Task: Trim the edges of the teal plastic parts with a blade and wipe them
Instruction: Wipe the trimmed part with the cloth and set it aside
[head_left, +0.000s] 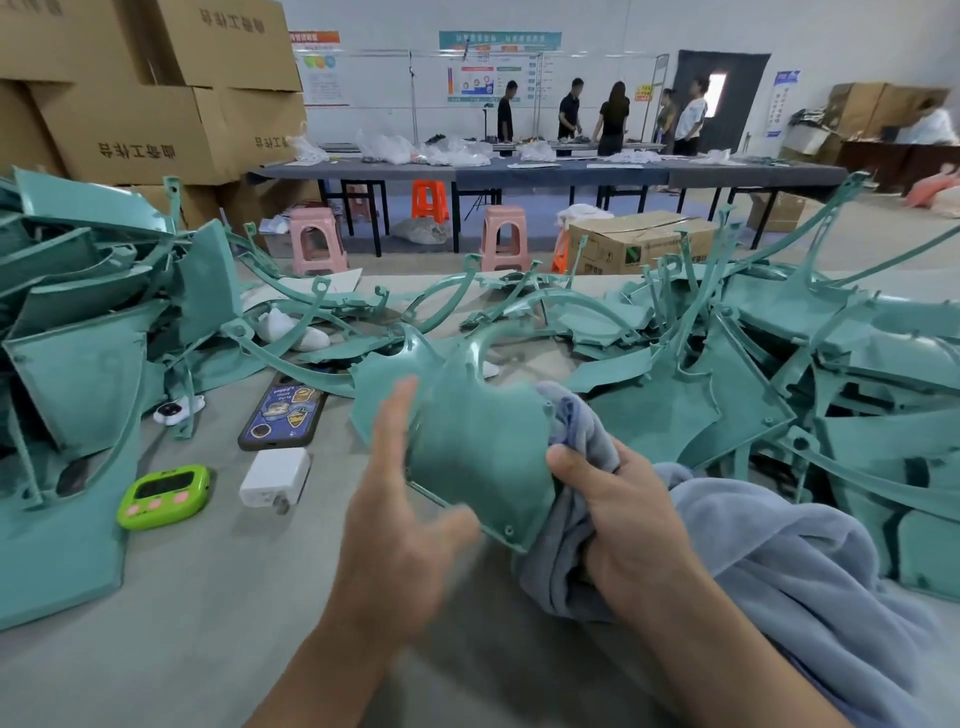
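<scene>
Teal part (478, 447) between left hand (400, 525), right hand (628, 525) — right grips cloth (779, 561)

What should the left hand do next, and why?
Probably close the left hand on the left edge of the teal part to steady it. That hand is open and motion-blurred beside the part, gripping nothing, while the right hand alone grips the cloth and the part's right edge. With the part steadied, the cloth could wipe it.

Factory workshop: stacked cardboard cartons (156, 88), heaped teal parts (88, 322), long worktables (545, 174).
</scene>
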